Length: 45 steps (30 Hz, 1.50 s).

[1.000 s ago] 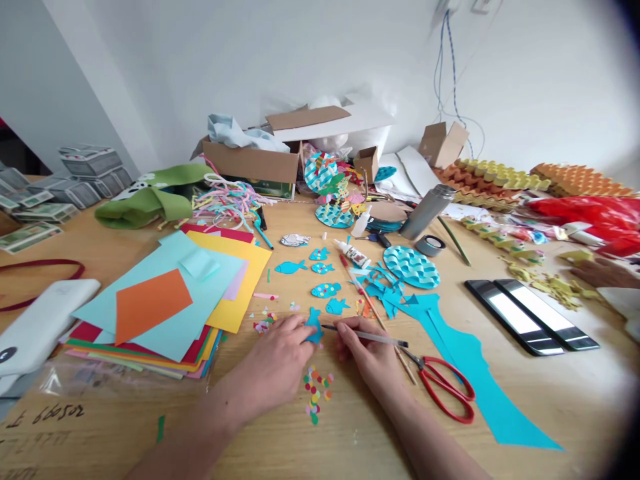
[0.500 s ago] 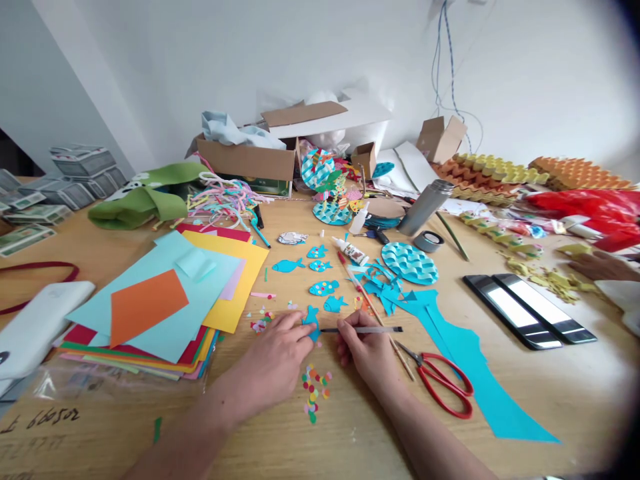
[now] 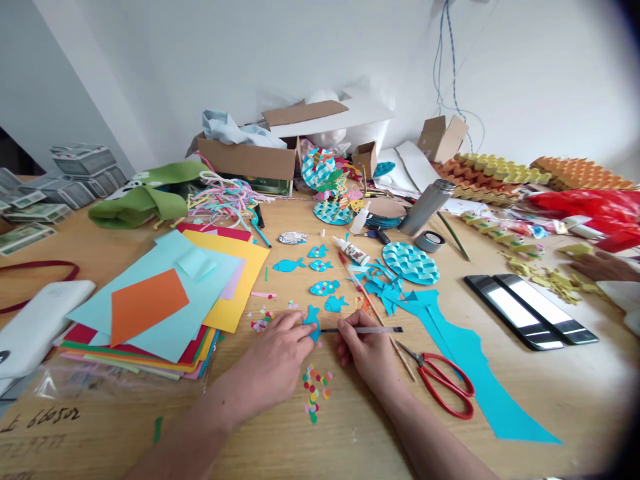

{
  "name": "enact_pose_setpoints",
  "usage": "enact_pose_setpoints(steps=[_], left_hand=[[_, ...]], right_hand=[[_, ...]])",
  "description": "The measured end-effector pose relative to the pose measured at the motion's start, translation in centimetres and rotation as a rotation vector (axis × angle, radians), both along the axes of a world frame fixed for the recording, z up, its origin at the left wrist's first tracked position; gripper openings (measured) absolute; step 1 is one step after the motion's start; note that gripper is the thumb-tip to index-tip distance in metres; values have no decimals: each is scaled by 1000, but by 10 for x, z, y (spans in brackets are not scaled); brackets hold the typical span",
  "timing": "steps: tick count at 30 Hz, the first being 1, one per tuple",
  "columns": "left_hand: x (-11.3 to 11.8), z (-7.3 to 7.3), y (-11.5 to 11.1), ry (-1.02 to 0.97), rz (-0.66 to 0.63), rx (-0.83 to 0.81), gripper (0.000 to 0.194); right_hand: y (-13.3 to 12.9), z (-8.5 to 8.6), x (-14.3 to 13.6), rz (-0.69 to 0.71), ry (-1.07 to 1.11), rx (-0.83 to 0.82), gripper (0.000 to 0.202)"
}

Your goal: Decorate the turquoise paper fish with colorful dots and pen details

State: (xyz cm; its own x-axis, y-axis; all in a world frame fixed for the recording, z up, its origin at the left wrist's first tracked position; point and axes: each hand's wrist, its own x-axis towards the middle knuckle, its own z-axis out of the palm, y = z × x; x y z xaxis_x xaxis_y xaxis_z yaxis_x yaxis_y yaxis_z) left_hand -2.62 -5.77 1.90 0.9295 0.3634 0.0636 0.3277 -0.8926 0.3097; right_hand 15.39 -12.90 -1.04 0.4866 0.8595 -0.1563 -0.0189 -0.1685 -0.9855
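Observation:
On the table, a small blue paper fish [image 3: 311,323] lies under the fingertips of my left hand [image 3: 280,350], which rests palm down with its fingers stretched out. My right hand [image 3: 367,347] is closed around a thin dark pen [image 3: 383,330], held nearly level with its tip pointing left at the fish's edge. Several more blue paper fish lie beyond, among them a plain one [image 3: 289,265] and a dotted one [image 3: 324,287]. Coloured paper dots [image 3: 313,393] are scattered between my wrists. Red-handled scissors [image 3: 447,383] lie right of my right hand.
A stack of coloured paper [image 3: 150,300] fills the left side. Right of centre are a long brush [image 3: 367,293], a glue bottle [image 3: 355,252], a blue paper offcut [image 3: 465,353] and two black phone-like slabs [image 3: 530,313]. A steel flask [image 3: 427,207] leans behind; another person's hand [image 3: 607,267] is far right.

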Motion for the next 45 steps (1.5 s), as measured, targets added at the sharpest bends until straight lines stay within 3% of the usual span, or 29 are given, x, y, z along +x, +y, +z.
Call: enact_pose_setpoints(steps=[27, 45], left_hand=[[0, -8, 1, -61, 6, 35, 38], [1, -1, 0, -10, 11, 27, 42]], right_hand=[[0, -3, 0, 4, -20, -2, 55], [1, -1, 0, -2, -21, -7, 54]])
